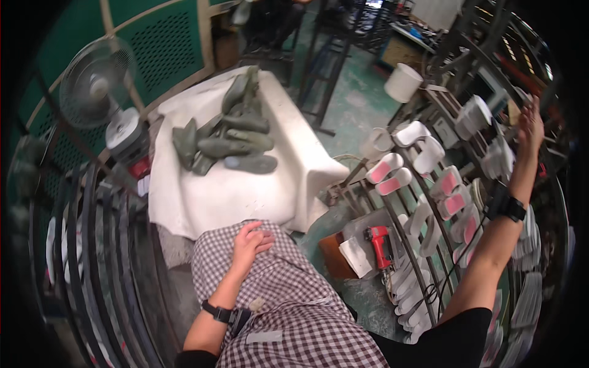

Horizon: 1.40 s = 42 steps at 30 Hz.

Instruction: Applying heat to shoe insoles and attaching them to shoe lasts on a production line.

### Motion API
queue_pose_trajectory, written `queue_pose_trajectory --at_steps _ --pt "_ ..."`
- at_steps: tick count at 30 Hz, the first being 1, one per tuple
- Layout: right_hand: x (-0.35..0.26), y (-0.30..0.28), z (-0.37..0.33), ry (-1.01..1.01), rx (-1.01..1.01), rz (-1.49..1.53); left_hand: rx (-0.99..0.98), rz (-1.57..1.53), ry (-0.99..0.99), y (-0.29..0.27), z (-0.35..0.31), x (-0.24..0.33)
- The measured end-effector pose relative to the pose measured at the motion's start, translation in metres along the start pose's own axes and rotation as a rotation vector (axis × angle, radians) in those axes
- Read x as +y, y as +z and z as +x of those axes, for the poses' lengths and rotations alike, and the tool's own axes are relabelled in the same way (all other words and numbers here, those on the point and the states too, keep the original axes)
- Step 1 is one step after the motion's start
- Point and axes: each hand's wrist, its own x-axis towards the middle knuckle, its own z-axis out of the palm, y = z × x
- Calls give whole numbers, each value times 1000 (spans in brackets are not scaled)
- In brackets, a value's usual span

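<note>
My left hand (pixel 250 246) hovers over the checked apron (pixel 276 294) on my lap, its fingers loosely bent and apart, holding nothing. Far to the right my arm is stretched out, and my right hand (pixel 531 127) is raised beside the upper part of a rack. Its fingers look extended, and no held thing shows in it. Bundles of white sole-shaped pieces (pixel 498 158) hang on the rack near that hand. In front of me a pile of dark green shoe-shaped pieces (pixel 236 146) lies on a white sheet-covered surface (pixel 245 199).
White and pink insoles (pixel 392 182) sit in rows on the right rack's bars. A red power tool (pixel 380 247) lies by a brown box (pixel 340 256). A fan (pixel 98 86) stands at the far left, above a dark slatted rack (pixel 101 264). A white bucket (pixel 403 83) stands farther back.
</note>
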Motion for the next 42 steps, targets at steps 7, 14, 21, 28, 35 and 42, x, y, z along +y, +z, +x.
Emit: queue_pose_trajectory --at_steps 7,14,21,28,35,42 --pt "129 232 -300 -241 44 -2 316 1006 421 -31 -25 38" --pt "353 425 -578 34 -1360 -466 292 1472 372 -74 -9 51" --pt "494 569 -651 -122 -1693 -881 504 1222 267 -87 35 71" --pt "486 583 -634 -116 -1838 -725 352 1361 54 -96 50 71" --pt "297 476 -551 1328 -1587 598 475 1031 284 -109 52 87" --pt "194 369 -579 1093 -1572 526 -308 -452 -45 -62 -24 75"
